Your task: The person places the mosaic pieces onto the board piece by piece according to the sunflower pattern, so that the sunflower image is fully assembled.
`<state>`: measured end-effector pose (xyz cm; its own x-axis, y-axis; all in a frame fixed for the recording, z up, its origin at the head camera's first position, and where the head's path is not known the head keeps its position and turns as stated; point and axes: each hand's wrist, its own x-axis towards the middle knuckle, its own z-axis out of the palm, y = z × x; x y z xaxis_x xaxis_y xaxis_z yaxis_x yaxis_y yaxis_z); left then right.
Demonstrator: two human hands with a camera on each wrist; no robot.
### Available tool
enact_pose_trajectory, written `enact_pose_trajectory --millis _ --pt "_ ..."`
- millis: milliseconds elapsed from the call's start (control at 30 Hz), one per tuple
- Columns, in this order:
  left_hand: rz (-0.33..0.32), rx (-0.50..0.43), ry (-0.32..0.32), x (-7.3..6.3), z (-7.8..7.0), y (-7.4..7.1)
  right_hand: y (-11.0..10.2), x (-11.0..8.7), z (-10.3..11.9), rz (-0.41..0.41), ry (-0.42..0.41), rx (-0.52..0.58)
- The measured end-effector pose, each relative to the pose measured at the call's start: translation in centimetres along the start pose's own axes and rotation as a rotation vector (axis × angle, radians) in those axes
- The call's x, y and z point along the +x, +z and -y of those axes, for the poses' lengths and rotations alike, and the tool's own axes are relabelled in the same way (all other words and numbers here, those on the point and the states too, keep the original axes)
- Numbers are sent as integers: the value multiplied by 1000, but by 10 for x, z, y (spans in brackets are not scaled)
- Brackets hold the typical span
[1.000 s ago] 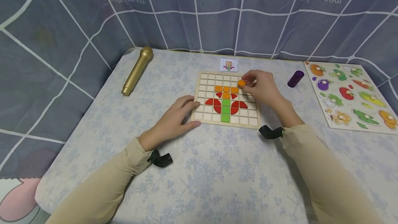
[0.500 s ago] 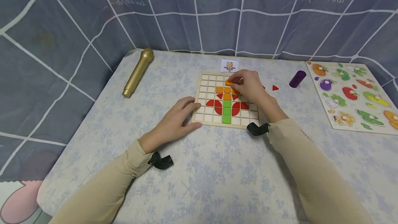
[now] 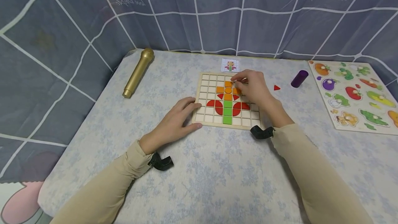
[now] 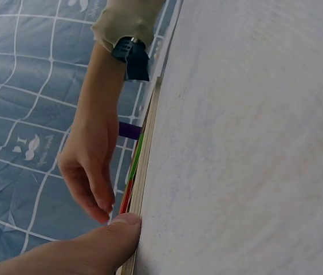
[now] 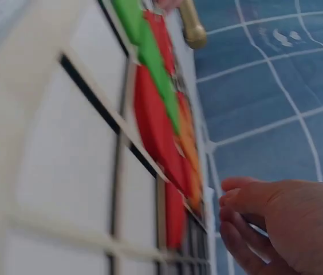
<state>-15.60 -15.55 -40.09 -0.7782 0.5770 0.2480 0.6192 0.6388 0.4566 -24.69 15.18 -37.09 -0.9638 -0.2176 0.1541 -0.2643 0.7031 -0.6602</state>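
A wooden grid board [image 3: 217,124] carries a pattern of red, orange and green pieces. Its middle column ends at the top in an orange square piece [image 3: 228,84], lying in a cell. Close by that square are the fingertips of my right hand [image 3: 256,87], loosely bent, partly covering the board's upper right. Nothing shows between those fingers in the right wrist view, where red pieces [image 5: 156,126] appear up close. My left hand [image 3: 174,118] rests at the board's left edge with relaxed fingers, its thumb [image 4: 118,229] touching the near corner.
A small pattern card [image 3: 230,65] lies behind the board. To the right are a loose red triangle [image 3: 276,87], a purple cylinder [image 3: 300,78] and a vegetable puzzle board [image 3: 339,122]. A gold microphone [image 3: 138,73] lies at left, and a grey curtain hangs behind the table.
My right hand has carried the orange square left from above the board's right side, set it in the top middle cell and let go. The left hand has stayed put.
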Motion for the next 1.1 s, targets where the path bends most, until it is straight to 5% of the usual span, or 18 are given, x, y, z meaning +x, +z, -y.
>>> enact_pose_trajectory --millis 333,1100 --pt "2 -1 9 -1 1 1 -41 -26 -23 -150 94 -52" --pt "-5 1 6 -1 2 1 -43 -31 -45 -98 113 -144"
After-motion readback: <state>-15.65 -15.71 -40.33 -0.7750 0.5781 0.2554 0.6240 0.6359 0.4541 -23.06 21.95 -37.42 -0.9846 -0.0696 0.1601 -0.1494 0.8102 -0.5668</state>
